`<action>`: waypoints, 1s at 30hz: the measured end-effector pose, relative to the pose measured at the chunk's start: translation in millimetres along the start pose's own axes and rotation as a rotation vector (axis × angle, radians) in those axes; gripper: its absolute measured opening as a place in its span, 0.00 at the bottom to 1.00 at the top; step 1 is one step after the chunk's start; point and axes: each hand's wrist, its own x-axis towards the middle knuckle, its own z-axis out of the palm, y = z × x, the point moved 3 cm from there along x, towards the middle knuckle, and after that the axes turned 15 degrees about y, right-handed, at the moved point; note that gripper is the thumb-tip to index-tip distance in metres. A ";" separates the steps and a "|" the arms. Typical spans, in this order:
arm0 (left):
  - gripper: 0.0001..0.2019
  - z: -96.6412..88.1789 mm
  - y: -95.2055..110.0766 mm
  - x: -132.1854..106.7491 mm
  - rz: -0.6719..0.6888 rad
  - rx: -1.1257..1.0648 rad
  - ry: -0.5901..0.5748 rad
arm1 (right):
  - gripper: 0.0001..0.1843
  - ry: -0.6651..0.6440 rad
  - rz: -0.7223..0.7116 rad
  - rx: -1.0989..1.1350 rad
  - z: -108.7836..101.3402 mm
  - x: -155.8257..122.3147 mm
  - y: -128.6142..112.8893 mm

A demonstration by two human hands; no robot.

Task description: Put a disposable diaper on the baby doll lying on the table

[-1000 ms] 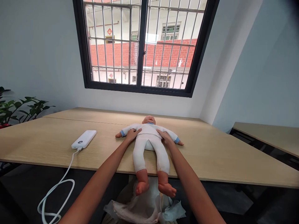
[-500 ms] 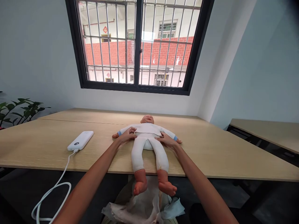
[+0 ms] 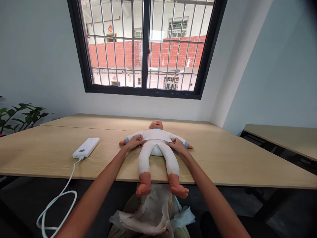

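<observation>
Baby doll (image 3: 156, 155), head away, feet past table edge (image 3: 235, 184)

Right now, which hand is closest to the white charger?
The left hand is closest to the charger: it rests on the doll's shirt on that side, while the right hand sits on the doll's far side.

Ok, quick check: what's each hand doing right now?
Left hand: on the doll's white top, fingers lightly curled; can't tell if it's gripping.
Right hand: also on the top, at the other side; can't tell if it's gripping.
</observation>
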 end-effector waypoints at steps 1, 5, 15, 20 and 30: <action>0.25 -2.5 1.9 -0.3 -0.002 0.011 -0.004 | 0.24 0.013 0.008 -0.013 -2.2 0.2 -0.2; 0.22 -9.9 10.4 0.3 0.059 0.024 0.036 | 0.20 0.004 -0.071 0.111 -4.1 -0.8 -14.9; 0.15 -12.6 14.7 3.4 0.122 0.074 0.091 | 0.15 -0.027 -0.080 0.171 1.4 -2.8 -29.7; 0.14 -14.4 19.2 -0.5 0.112 0.064 0.097 | 0.12 0.003 -0.066 0.220 -3.5 -4.9 -35.1; 0.11 -12.8 43.3 -17.1 0.117 0.212 0.148 | 0.14 -0.031 -0.024 0.235 -20.4 -8.2 -44.8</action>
